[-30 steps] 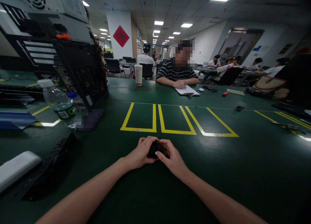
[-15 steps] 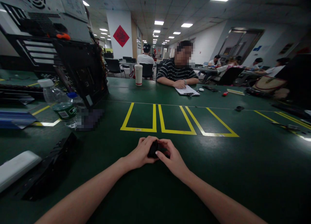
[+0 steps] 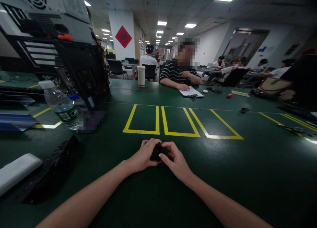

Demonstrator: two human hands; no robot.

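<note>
Both of my hands meet low on the green table [image 3: 247, 175], just in front of three yellow taped boxes [image 3: 173, 124]. My left hand [image 3: 145, 155] and my right hand [image 3: 175, 162] together grip a small black object [image 3: 156, 152]. Most of that object is hidden by my fingers, so its shape is unclear. My forearms rest along the table toward me.
An open computer case [image 3: 81, 73] stands at the left with a water bottle [image 3: 60, 106] before it. A flat black part [image 3: 49, 172] and a white bar [image 3: 17, 170] lie at the near left. A person in a striped shirt [image 3: 179, 74] sits opposite with papers [image 3: 190, 92]; a white cup [image 3: 141, 76] stands nearby.
My hands have stayed put on the small black object. The person opposite has lifted one hand off the table toward the chest.
</note>
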